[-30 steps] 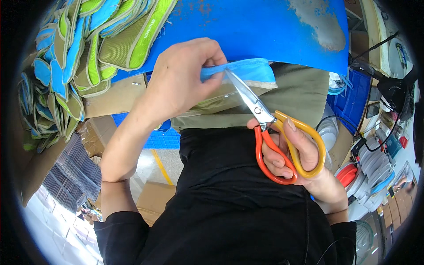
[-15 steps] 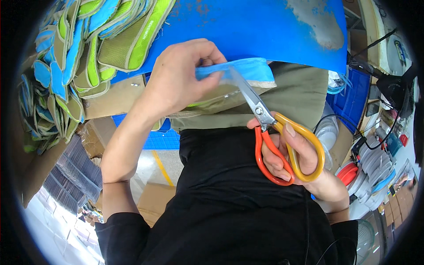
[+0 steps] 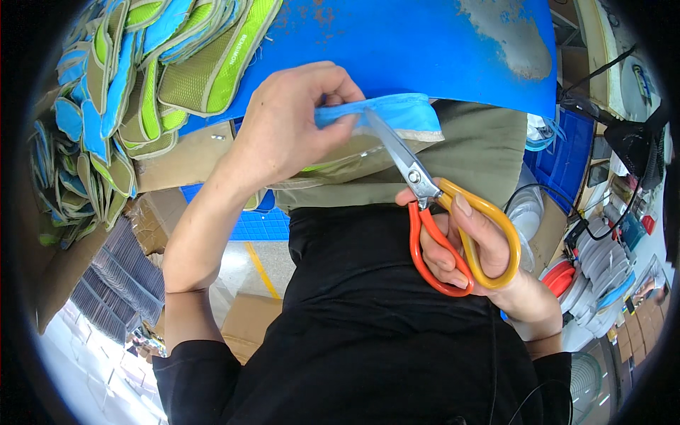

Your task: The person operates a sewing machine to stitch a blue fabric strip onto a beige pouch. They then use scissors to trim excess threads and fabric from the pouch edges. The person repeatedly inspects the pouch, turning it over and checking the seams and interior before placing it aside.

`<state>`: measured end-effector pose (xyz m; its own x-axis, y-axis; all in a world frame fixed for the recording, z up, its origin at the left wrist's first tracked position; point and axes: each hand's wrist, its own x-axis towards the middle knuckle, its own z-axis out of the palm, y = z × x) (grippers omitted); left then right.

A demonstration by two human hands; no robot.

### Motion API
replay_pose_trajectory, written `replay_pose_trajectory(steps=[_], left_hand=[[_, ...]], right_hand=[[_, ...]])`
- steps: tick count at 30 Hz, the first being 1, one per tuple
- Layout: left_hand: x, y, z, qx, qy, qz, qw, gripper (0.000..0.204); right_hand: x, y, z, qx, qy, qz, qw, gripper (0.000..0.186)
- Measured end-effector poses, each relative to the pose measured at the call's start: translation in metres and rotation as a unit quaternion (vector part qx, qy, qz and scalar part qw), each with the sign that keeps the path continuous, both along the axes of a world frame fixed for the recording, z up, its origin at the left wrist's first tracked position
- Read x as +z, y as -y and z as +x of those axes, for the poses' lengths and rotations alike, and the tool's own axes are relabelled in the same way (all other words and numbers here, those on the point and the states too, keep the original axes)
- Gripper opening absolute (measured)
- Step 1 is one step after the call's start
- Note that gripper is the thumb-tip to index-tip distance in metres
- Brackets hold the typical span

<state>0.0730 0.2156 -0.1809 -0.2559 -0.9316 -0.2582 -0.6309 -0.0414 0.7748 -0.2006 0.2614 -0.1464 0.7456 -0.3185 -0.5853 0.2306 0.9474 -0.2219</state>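
My left hand (image 3: 297, 117) pinches a light-blue fabric piece (image 3: 411, 110) with a pale edging, held out above my lap; an olive layer hangs beneath it. My right hand (image 3: 474, 241) grips steel scissors (image 3: 414, 173) by their red and yellow handles, with the thumb inside the yellow loop. The blade tip touches or lies very close to the upper band of the blue piece, just right of my left fingertips. Olive-khaki cloth (image 3: 474, 156) lies across my lap.
A heap of blue, green and olive fabric pieces (image 3: 120, 85) covers the left of the blue board (image 3: 397, 42). Cardboard (image 3: 177, 163) lies below it. At right are a blue crate (image 3: 552, 170), cables, and white and red spools (image 3: 588, 283); striped bundles (image 3: 113, 276) sit at lower left.
My left hand and the blue piece have shifted slightly leftward since a second ago. The scissor blade has moved a little higher at the piece, while its handles are nearly still.
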Motion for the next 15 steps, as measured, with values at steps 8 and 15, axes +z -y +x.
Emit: replay_pose_trajectory(steps=[8, 15], left_hand=[[-0.0010, -0.0003, -0.0012, -0.014, -0.016, -0.026, 0.999, 0.010], [-0.0033, 0.0016, -0.0003, 0.006, -0.054, 0.012, 0.998, 0.011]], right_hand=[[0.0012, 0.0034, -0.0005, 0.007, -0.011, 0.016, 1.000, 0.055], [0.0012, 0.0035, -0.0023, 0.034, -0.052, -0.051, 0.997, 0.052]])
